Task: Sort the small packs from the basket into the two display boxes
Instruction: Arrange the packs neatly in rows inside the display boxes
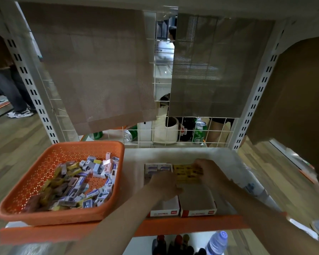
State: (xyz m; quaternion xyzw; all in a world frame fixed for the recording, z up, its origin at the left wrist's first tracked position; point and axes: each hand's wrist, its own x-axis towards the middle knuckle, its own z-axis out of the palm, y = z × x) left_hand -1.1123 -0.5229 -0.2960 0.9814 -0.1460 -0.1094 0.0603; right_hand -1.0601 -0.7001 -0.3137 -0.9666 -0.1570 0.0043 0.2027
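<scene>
Lowest in view, under the orange front edge of the shelf point(133, 162), stood a clear water bottle point(216, 243) and several dark bottles point(173, 245). Both forearms reached over that edge to two display boxes set side by side and touching on the white shelf.

The left box point(164, 212) held a row of white-and-blue packs point(157, 168) at its far end. The right box point(198, 211) held a row of yellow packs point(185, 172) at its far end, with its cardboard floor showing nearer the front.

The left grip point(162, 184) hovered over the middle of the left box, back of hand upward. Its fingers were blurred, so it could not be told whether they were apart or clamped on anything. The right grip point(210, 172) lay at the right end of the yellow packs with fingers on them, but it could not be told whether they pressed or pinched.

The orange basket point(63, 218) sat on the same shelf, left of the boxes and apart from them. It carried a loose heap of small packs point(81, 183) — yellow, white and blue mixed.
</scene>
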